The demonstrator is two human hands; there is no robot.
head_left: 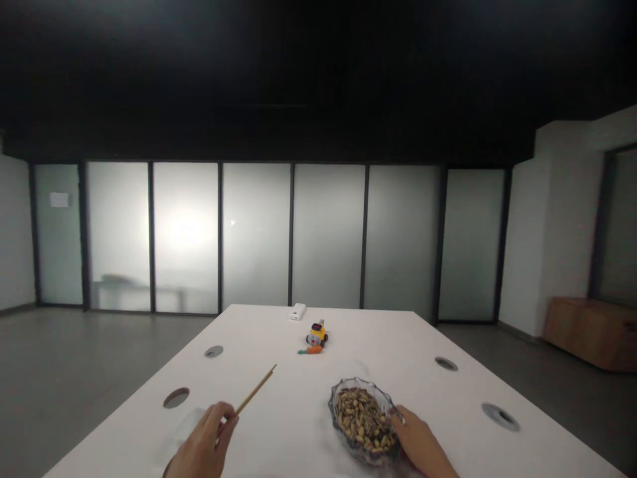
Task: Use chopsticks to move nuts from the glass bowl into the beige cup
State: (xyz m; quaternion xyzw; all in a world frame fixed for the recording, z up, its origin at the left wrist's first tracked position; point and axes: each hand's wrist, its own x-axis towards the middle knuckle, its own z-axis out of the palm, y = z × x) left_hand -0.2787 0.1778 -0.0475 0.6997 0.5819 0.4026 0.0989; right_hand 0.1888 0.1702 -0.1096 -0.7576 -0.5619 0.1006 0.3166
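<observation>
**At a white table: one hand on chopsticks, the other on a dish of nuts**

At the near edge of a long white table (298, 425), two bare hands reach in from the bottom of the view. The left hand (204, 445) is curled closed around the lower end of thin wooden chopsticks (256, 390), which slant up and away to the right, their tips in the air above the table. Just beside this hand lies something pale and see-through, too faint to identify.

The right hand (418, 441) rests against the right rim of a clear glass dish (338, 388), fingers bent loosely over its edge rather than clenched. The dish sits on the table near the person, a little right of centre, and is filled with tan nuts in their shells (363, 415). The chopsticks and the dish are apart, with bare table between them.

Farther down the table, near its middle, stand a small yellow toy car (317, 333) and, just in front of it, a small orange toy carrot (311, 350). Beyond them, close to the far edge, lies a small white box (297, 311). Round cable holes (176, 398) dot both sides of the table. Frosted glass wall panels (256, 236) close off the dim room behind.
</observation>
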